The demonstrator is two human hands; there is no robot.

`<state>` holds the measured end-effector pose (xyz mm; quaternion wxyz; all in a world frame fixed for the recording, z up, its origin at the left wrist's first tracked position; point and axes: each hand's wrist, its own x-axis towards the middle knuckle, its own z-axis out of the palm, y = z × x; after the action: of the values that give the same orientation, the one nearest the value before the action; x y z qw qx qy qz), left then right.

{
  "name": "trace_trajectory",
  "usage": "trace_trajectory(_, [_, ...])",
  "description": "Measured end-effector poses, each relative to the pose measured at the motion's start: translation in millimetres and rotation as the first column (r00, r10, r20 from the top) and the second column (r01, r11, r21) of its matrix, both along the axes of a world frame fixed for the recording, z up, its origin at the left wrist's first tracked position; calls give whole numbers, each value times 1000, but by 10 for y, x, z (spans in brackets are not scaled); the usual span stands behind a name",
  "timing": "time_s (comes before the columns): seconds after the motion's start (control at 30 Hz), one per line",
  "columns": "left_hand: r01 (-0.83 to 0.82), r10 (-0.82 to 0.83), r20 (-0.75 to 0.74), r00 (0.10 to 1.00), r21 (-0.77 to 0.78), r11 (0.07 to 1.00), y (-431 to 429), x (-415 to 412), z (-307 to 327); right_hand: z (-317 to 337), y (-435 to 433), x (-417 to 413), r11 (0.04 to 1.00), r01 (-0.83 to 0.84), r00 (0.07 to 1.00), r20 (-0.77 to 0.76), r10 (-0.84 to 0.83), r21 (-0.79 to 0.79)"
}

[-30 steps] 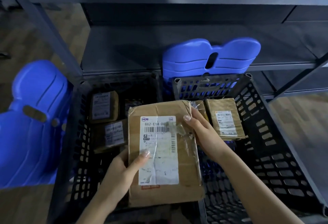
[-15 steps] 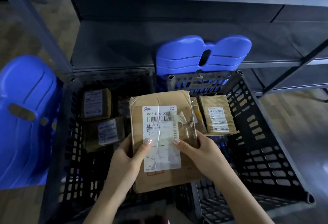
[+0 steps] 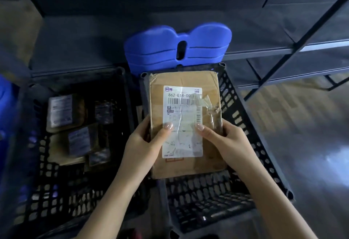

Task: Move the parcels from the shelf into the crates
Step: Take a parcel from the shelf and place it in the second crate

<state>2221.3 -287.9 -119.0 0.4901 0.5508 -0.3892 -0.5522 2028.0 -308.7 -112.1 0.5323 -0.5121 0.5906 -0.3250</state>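
A flat brown cardboard parcel with a white shipping label is held over the right black crate. My left hand grips its lower left edge, thumb on the label. My right hand grips its lower right edge, thumb on the label too. The parcel hides whatever lies in the right crate beneath it. The left black crate holds several smaller labelled parcels.
A dark metal shelf runs behind both crates. Blue plastic stools stand between the shelf and the right crate, another blue shape at the far left. Wooden floor lies to the right.
Both hands have carried the parcel from above the gap between the crates rightward, over the right crate. The right hand slid down from the parcel's top edge to its lower right edge.
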Motion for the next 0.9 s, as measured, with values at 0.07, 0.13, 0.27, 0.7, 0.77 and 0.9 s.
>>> trace_trajectory(0.07, [4, -4, 28, 1000, 0, 1000, -47, -285, -28, -23, -64, -293, 1000, -17, 1000, 6, 17, 8])
trace_trajectory(0.13, [5, -7, 65, 998, 34, 999, -87, -551, -98, -85, -116, -574, 999, -30, 1000, -5, 30, 29])
trace_trajectory(0.27, [25, -40, 114, 993, 128, 991, -84, -918, -324, -306, -163, -990, 994, -47, 998, -40, 51, 95])
trace_trajectory(0.7, [4, -87, 177, 980, 422, 907, 168, -1018, -954, -1147, 68, -1099, 944, -75, 996, -28, 88, 321])
trace_trajectory(0.77, [-6, -87, 185, 979, 452, 892, 219, -986, -1026, -1247, 117, -1072, 938, -80, 995, -33, 97, 336])
trace_trajectory(0.9, [2, -126, 189, 974, 547, 837, 328, -943, -1209, -1430, 207, -1040, 928, -84, 990, -79, 121, 364])
